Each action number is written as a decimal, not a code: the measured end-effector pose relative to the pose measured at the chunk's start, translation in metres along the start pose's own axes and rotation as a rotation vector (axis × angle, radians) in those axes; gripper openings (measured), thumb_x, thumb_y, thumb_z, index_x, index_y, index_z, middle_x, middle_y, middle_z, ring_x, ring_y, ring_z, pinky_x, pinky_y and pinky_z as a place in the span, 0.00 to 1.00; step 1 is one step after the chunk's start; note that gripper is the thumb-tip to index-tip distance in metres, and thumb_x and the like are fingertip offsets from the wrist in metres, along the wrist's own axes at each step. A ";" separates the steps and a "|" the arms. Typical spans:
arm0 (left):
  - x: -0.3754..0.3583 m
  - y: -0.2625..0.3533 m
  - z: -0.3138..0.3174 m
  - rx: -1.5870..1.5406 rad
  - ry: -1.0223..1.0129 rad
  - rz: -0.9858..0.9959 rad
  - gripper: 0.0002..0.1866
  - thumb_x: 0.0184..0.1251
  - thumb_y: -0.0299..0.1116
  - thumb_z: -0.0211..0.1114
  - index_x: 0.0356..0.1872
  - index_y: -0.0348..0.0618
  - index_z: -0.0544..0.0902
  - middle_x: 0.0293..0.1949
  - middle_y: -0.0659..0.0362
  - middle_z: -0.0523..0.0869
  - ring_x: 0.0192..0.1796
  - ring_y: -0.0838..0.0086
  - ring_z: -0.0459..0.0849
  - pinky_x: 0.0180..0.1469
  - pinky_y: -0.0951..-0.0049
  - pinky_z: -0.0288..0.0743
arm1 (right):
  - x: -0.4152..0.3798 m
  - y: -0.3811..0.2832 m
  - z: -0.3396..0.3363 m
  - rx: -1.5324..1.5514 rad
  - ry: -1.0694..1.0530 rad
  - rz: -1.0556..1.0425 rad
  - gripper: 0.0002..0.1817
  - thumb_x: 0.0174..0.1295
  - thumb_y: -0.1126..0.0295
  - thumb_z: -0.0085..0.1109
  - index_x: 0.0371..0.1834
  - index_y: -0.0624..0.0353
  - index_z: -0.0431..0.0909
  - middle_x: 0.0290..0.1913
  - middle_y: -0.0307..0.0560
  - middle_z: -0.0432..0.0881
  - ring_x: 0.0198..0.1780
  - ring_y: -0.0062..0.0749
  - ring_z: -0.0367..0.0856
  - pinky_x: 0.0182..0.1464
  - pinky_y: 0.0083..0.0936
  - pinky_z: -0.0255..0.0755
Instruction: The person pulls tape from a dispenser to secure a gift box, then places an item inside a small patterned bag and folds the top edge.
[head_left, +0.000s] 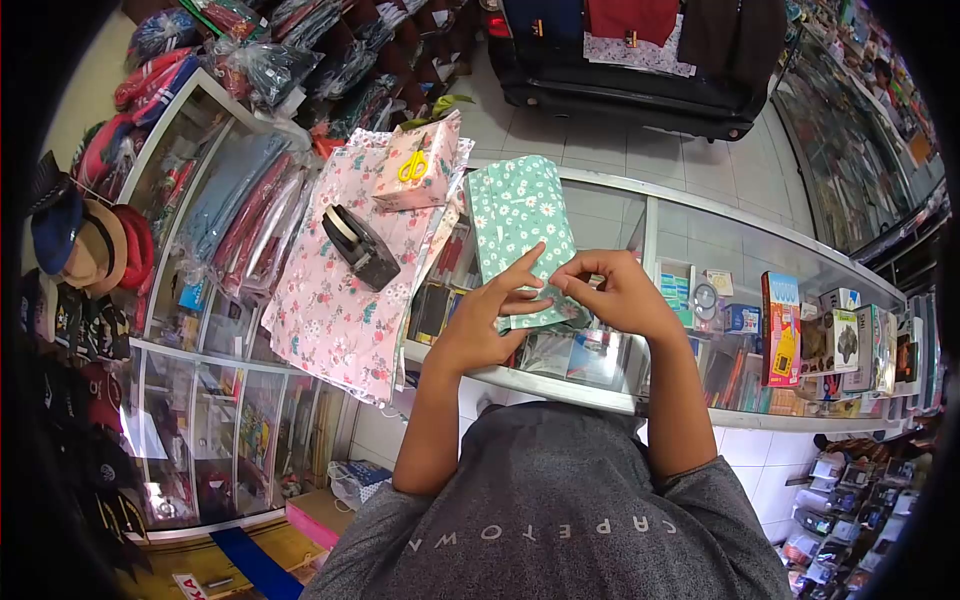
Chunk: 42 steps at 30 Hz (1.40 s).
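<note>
A green package in daisy-print wrapping paper [520,205] lies on the glass counter in front of me. My left hand [497,318] rests on its lower part, fingers spread. Over the package's lower right side, my right hand [615,290] is closed in a pinch, thumb and forefinger together; what they grip, if anything, is too small to make out. Left of the package, a black tape dispenser [360,248] stands on pink floral wrapping paper [330,315]. Behind it sits a box wrapped in pink floral paper [440,150] with yellow scissors [412,166] on top.
The glass display counter [690,215] runs to the right, with a red-and-yellow box [780,330] and several other boxes on it. Bagged clothes [240,210] lie on the left showcase. Hats [95,240] hang at far left. A black car [630,90] stands beyond the counter.
</note>
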<state>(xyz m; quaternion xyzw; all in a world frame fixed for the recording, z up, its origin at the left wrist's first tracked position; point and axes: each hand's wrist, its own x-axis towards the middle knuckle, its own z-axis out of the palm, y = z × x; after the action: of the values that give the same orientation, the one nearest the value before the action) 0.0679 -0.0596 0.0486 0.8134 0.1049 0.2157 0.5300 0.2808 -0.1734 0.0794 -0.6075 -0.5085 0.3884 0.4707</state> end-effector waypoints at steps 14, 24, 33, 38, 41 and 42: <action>-0.002 -0.008 0.003 -0.041 0.014 0.051 0.34 0.52 0.11 0.68 0.63 0.44 0.71 0.82 0.47 0.65 0.64 0.56 0.88 0.65 0.65 0.84 | 0.001 0.016 0.000 -0.005 0.045 -0.018 0.12 0.69 0.64 0.71 0.44 0.64 0.91 0.33 0.39 0.89 0.34 0.17 0.80 0.36 0.21 0.71; -0.002 -0.008 0.003 -0.005 0.035 0.089 0.33 0.51 0.10 0.66 0.61 0.43 0.73 0.81 0.45 0.67 0.64 0.54 0.88 0.63 0.66 0.86 | -0.002 0.019 0.003 0.084 0.031 -0.055 0.11 0.66 0.66 0.73 0.40 0.65 0.91 0.32 0.39 0.89 0.34 0.17 0.82 0.37 0.20 0.74; -0.002 -0.005 0.007 0.009 0.058 0.075 0.33 0.50 0.10 0.65 0.61 0.40 0.72 0.80 0.41 0.67 0.65 0.51 0.86 0.66 0.62 0.85 | -0.004 0.017 0.003 0.021 0.029 -0.087 0.11 0.65 0.68 0.71 0.42 0.66 0.91 0.33 0.44 0.89 0.35 0.20 0.83 0.36 0.23 0.74; -0.001 -0.004 0.007 0.004 0.068 0.100 0.32 0.52 0.10 0.65 0.61 0.39 0.73 0.79 0.44 0.69 0.63 0.54 0.89 0.64 0.66 0.86 | -0.003 0.015 0.004 -0.012 0.054 -0.146 0.11 0.70 0.66 0.67 0.45 0.63 0.91 0.35 0.40 0.88 0.34 0.17 0.82 0.34 0.19 0.71; 0.000 -0.001 0.008 0.002 0.077 0.105 0.31 0.51 0.10 0.65 0.59 0.40 0.74 0.79 0.43 0.70 0.63 0.55 0.89 0.63 0.65 0.87 | -0.001 0.012 0.004 0.053 0.061 -0.117 0.13 0.71 0.64 0.67 0.44 0.65 0.91 0.32 0.45 0.89 0.33 0.22 0.79 0.37 0.26 0.73; 0.000 0.000 0.007 0.014 0.074 0.109 0.30 0.51 0.10 0.65 0.59 0.41 0.75 0.79 0.43 0.70 0.62 0.55 0.89 0.63 0.65 0.87 | 0.001 0.014 0.004 0.053 0.062 -0.117 0.13 0.71 0.64 0.67 0.44 0.65 0.91 0.32 0.45 0.89 0.33 0.22 0.79 0.37 0.26 0.73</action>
<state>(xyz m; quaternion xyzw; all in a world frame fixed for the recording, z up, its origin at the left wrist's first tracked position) 0.0716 -0.0657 0.0464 0.8130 0.0814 0.2733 0.5076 0.2804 -0.1726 0.0647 -0.5756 -0.5179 0.3546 0.5241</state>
